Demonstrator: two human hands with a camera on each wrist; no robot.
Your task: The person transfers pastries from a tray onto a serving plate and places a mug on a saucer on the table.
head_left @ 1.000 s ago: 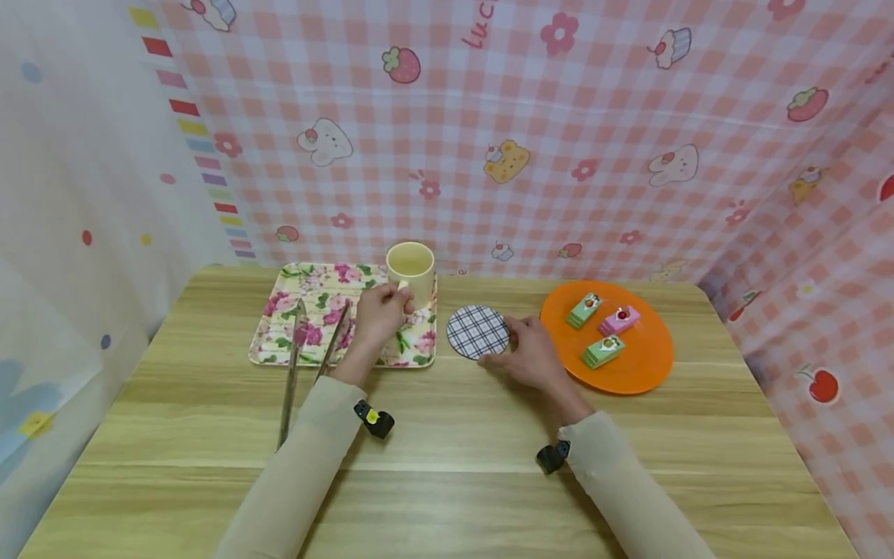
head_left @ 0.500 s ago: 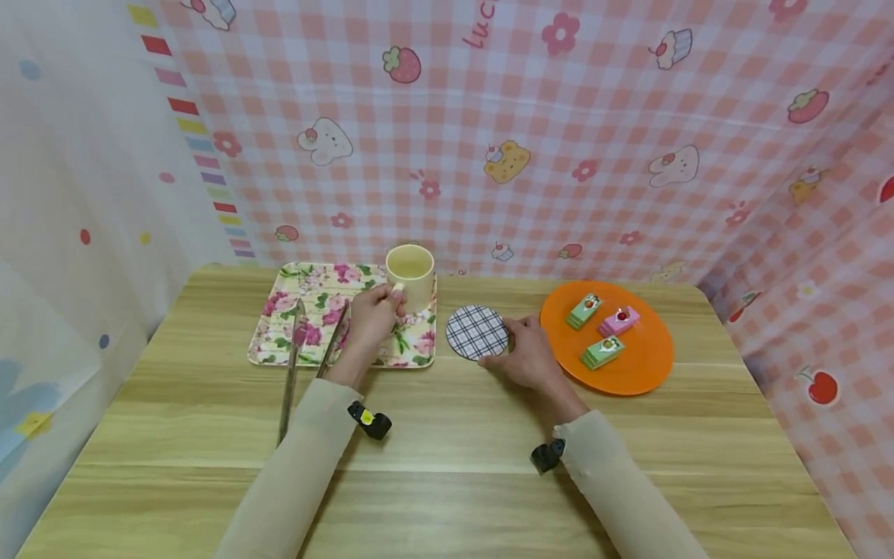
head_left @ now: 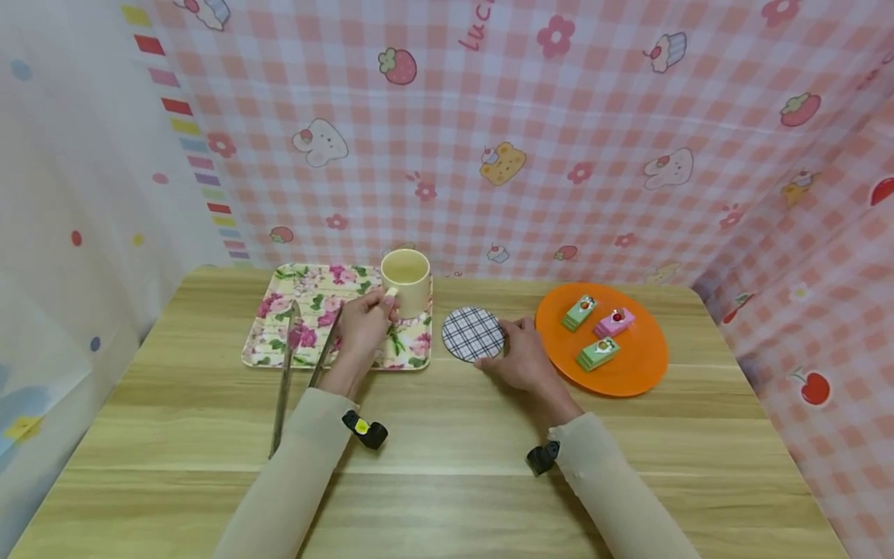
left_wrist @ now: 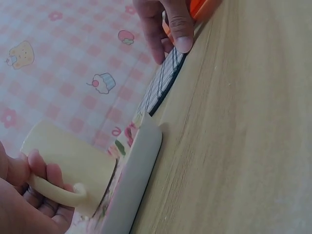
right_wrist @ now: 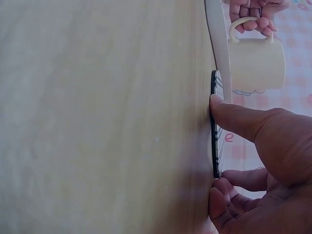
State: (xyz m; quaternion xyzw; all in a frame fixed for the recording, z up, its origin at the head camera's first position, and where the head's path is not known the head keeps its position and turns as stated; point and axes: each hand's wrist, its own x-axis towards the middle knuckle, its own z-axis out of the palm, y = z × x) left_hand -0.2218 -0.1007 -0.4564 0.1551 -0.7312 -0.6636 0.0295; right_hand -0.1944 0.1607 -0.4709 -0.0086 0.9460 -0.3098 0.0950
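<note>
My left hand (head_left: 365, 328) grips the handle of a pale yellow mug (head_left: 410, 289), fingers curled through the loop in the left wrist view. The mug stands upright over the right end of a floral tray (head_left: 261, 351), its base close to the tray's surface. My right hand (head_left: 525, 357) holds a round checked coaster (head_left: 466, 334) by its near right edge, thumb at the front and fingers on the far side. In the right wrist view the coaster (right_wrist: 217, 146) lies flat against the table, beside the tray wall.
Metal tongs (head_left: 282, 388) lie with their tips on the tray, partly hidden by my left forearm. An orange plate (head_left: 646, 361) at the right bears two green cake slices (head_left: 597, 353) and a pink one (head_left: 615, 321). A checked cloth (head_left: 454, 194) hangs behind the table.
My left hand and the mug have shifted slightly toward me and to the left. The right hand stays at the coaster, and the head view has moved a little.
</note>
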